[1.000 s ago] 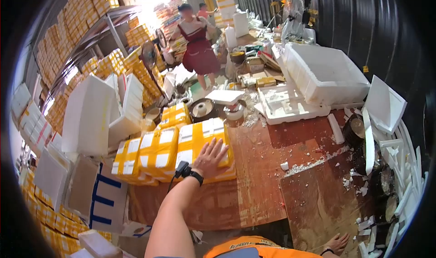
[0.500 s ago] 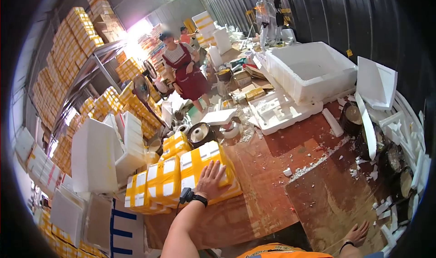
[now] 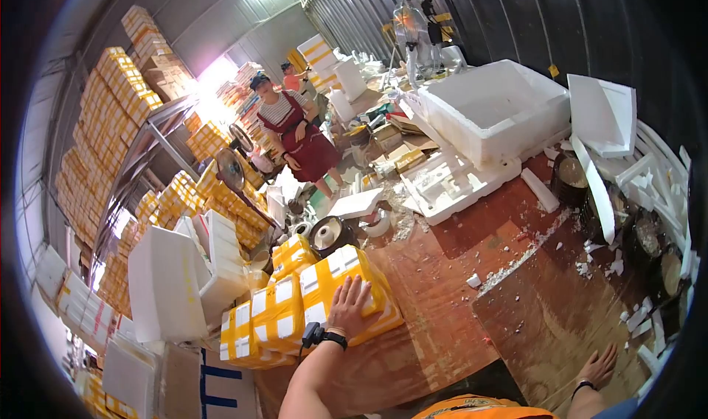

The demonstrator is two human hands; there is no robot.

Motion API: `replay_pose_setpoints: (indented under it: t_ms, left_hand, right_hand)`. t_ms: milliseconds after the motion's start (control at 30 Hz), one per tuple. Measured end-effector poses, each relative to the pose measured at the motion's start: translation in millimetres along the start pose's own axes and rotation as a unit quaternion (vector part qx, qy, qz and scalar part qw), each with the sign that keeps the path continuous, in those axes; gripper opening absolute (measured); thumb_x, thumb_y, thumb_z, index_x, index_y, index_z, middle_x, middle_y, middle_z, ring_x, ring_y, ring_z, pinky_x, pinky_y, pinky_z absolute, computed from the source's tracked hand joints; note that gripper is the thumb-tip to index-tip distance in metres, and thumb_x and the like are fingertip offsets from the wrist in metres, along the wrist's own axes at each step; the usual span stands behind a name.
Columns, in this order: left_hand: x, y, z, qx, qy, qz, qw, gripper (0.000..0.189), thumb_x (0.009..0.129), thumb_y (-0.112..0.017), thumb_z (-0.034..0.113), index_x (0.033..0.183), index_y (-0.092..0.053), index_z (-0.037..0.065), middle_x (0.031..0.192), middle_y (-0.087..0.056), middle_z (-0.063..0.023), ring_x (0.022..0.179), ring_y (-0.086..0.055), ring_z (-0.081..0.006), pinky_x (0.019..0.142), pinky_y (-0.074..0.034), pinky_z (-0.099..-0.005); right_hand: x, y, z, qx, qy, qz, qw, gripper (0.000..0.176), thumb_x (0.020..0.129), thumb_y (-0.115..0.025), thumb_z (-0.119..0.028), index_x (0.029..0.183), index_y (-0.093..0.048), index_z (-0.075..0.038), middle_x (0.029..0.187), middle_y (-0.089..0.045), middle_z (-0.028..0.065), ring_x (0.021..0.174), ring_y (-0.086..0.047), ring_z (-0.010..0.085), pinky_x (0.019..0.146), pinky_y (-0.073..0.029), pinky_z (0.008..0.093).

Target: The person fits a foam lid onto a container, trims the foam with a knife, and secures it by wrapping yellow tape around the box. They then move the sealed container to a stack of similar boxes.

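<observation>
My left hand (image 3: 349,307) lies flat with its fingers spread on the near side of a white foam box wrapped in yellow tape (image 3: 324,279). It wears a dark wristband with a small device. More taped boxes (image 3: 276,308) stand against that one on its left, and a smaller one (image 3: 291,255) sits behind them. At the lower right, my right hand (image 3: 599,367) hangs low over the brown board (image 3: 546,330), fingers apart, holding nothing. Whether it touches the board I cannot tell.
A large white foam tub (image 3: 494,117) stands beyond the reddish board. Foam scraps (image 3: 641,319) lie at right. White boxes (image 3: 166,283) and stacked taped boxes (image 3: 103,139) fill the left. A person in a red apron (image 3: 299,135) stands behind, another farther back.
The view has shifted slightly, so the boxes and both hands appear a little farther right and lower. My left hand remains on the taped box, and my right hand is still free.
</observation>
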State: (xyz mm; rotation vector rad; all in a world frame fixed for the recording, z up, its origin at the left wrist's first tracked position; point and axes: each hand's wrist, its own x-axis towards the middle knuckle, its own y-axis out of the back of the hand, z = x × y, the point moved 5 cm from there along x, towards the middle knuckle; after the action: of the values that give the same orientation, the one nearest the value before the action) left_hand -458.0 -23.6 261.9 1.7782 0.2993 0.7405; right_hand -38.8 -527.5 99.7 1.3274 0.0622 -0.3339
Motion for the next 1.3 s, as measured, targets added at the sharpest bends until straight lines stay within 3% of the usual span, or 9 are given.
replay_pose_setpoints:
  t_ms: [100, 167, 433, 500, 833, 1300]
  left_hand:
    - [0, 0, 1, 0.006, -0.001, 0.002, 1.0, 0.079, 0.078, -0.075, 0.054, 0.141, -0.05, 0.013, 0.149, -0.044, -0.0186, 0.14, -0.039, -0.0385, 0.113, -0.032, -0.0508]
    - [1, -1, 1, 0.011, -0.001, 0.002, 1.0, 0.08, 0.077, -0.075, 0.054, 0.141, -0.05, 0.013, 0.149, -0.044, -0.0185, 0.14, -0.039, -0.0384, 0.113, -0.032, -0.0506]
    - [1, -3, 1, 0.008, 0.004, 0.006, 1.0, 0.082, 0.075, -0.076, 0.054, 0.141, -0.05, 0.013, 0.15, -0.043, -0.0188, 0.141, -0.039, -0.0379, 0.113, -0.032, -0.0504]
    - [1, -2, 1, 0.013, 0.002, 0.004, 1.0, 0.082, 0.075, -0.076, 0.054, 0.141, -0.05, 0.012, 0.15, -0.043, -0.0192, 0.141, -0.039, -0.0378, 0.113, -0.031, -0.0503]
    - [2, 0, 3, 0.001, 0.005, 0.01, 1.0, 0.077, 0.079, -0.074, 0.052, 0.14, -0.051, 0.012, 0.149, -0.045, -0.0197, 0.139, -0.04, -0.039, 0.113, -0.032, -0.0513]
    - [2, 1, 3, 0.001, 0.008, -0.005, 1.0, 0.078, 0.079, -0.073, 0.052, 0.142, -0.049, 0.013, 0.151, -0.042, -0.0193, 0.14, -0.039, -0.0391, 0.113, -0.032, -0.0517]
  right_hand:
    - [-7, 10, -2, -0.01, -0.01, -0.062, 0.998, 0.056, 0.107, -0.034, -0.042, 0.157, -0.021, -0.023, 0.164, -0.016, -0.0073, 0.15, -0.019, 0.0151, 0.12, -0.024, 0.0469]
    - [9, -6, 0, -0.021, 0.002, -0.023, 1.0, 0.056, 0.107, -0.033, -0.042, 0.158, -0.021, -0.024, 0.165, -0.015, -0.0068, 0.151, -0.018, 0.0173, 0.121, -0.022, 0.049]
    - [-7, 14, -1, -0.022, 0.008, -0.061, 0.998, 0.056, 0.107, -0.033, -0.039, 0.159, -0.016, -0.023, 0.165, -0.012, -0.0062, 0.151, -0.017, 0.0188, 0.12, -0.023, 0.0481]
    - [9, -8, 2, -0.018, 0.023, -0.004, 1.0, 0.057, 0.107, -0.033, -0.039, 0.159, -0.016, -0.023, 0.165, -0.013, -0.0064, 0.151, -0.016, 0.0181, 0.12, -0.025, 0.0465]
    - [-4, 11, 2, -0.009, 0.027, -0.042, 0.999, 0.056, 0.107, -0.032, -0.041, 0.158, -0.017, -0.022, 0.164, -0.013, -0.0066, 0.15, -0.019, 0.018, 0.12, -0.025, 0.0464]
    - [21, -27, 8, 0.014, 0.044, 0.047, 0.998, 0.059, 0.105, -0.042, -0.037, 0.157, -0.021, -0.022, 0.164, -0.016, -0.0055, 0.15, -0.019, 0.0176, 0.119, -0.028, 0.0428]
